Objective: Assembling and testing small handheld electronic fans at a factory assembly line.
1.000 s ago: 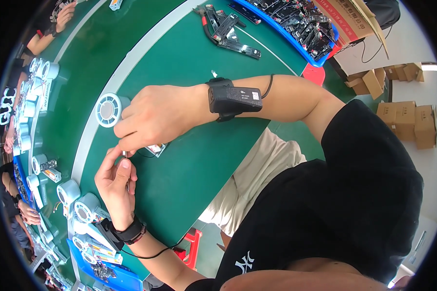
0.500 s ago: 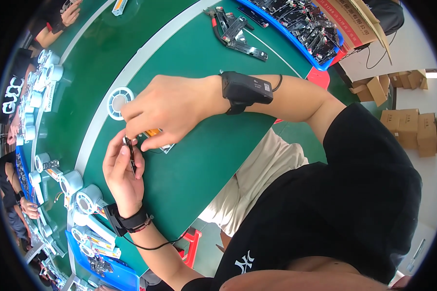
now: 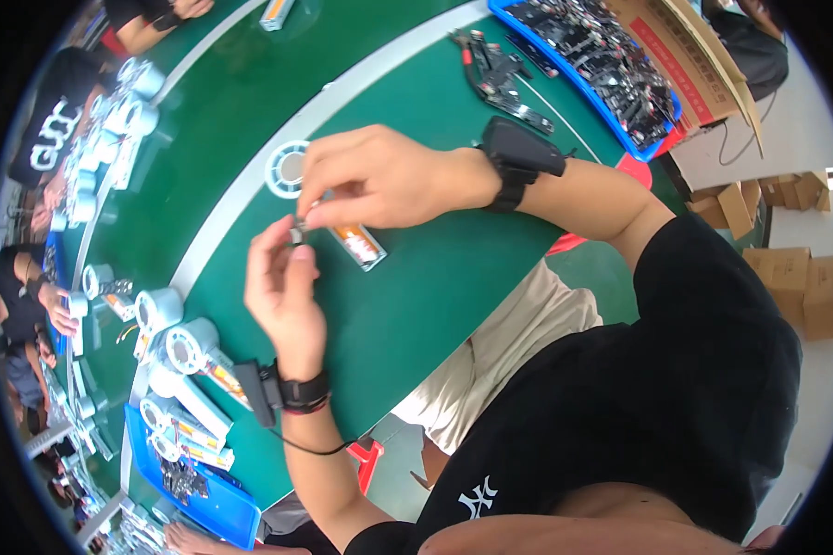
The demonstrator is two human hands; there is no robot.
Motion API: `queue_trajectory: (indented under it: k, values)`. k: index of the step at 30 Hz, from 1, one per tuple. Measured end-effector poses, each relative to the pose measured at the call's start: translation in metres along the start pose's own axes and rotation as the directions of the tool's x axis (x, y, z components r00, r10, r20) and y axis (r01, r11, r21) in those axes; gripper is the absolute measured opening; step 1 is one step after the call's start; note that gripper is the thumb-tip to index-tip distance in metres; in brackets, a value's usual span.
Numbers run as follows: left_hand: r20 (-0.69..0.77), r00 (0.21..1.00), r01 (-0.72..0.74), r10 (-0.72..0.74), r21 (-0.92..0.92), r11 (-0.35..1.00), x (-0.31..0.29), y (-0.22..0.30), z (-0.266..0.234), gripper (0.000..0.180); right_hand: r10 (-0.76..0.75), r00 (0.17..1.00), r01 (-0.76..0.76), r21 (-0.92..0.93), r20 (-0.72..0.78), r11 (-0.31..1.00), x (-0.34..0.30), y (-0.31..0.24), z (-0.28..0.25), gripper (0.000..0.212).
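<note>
My left hand point(image 3: 287, 301), palm turned up, pinches a small dark circuit board point(image 3: 297, 231) between thumb and fingers. Bent over from the right, my right hand point(image 3: 375, 180) has its thumb and fingertips closed at the upper end of the same board. The fingers hide much of the board. Beneath my right hand lies a white fan housing; its round spoked head point(image 3: 283, 170) shows to the left of the hand. Its open handle point(image 3: 361, 248), with an orange strip inside, comes out below the hand.
Red-handled pliers point(image 3: 468, 72) lie by loose circuit boards point(image 3: 526, 114). At the back right, a blue tray point(image 3: 640, 150) of boards adjoins a cardboard box point(image 3: 694, 79). Several white fan housings point(image 3: 186, 348) and another blue tray point(image 3: 236, 520) are at the left. Co-workers sit across the green table.
My left hand has tilted the board, and my right fingertips now meet it at its end. The fan handle shows more below my right hand. The whole view has shifted.
</note>
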State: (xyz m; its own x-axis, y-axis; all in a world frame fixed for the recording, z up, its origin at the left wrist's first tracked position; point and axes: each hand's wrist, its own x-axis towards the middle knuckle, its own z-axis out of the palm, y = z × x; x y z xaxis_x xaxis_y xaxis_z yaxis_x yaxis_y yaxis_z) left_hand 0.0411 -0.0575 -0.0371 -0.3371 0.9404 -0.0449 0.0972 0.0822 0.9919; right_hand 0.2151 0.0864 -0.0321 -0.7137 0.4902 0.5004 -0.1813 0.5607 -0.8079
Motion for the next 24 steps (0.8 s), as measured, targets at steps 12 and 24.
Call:
queue_trajectory:
  k: [12, 24]
  values:
    - [0.132, 0.930, -0.360, 0.343, 0.511, 0.781, -0.014, 0.028, 0.101, 0.030, -0.018, 0.999, 0.019, 0.008, -0.042, 1.000, 0.083, 0.009, -0.051, 0.016]
    - [0.138, 0.949, -0.305, 0.284, 0.635, 0.710, -0.016, 0.016, 0.133, 0.027, -0.157, 0.988, 0.112, -0.749, 0.010, 0.653, 0.288, 0.148, 0.084, 0.052]
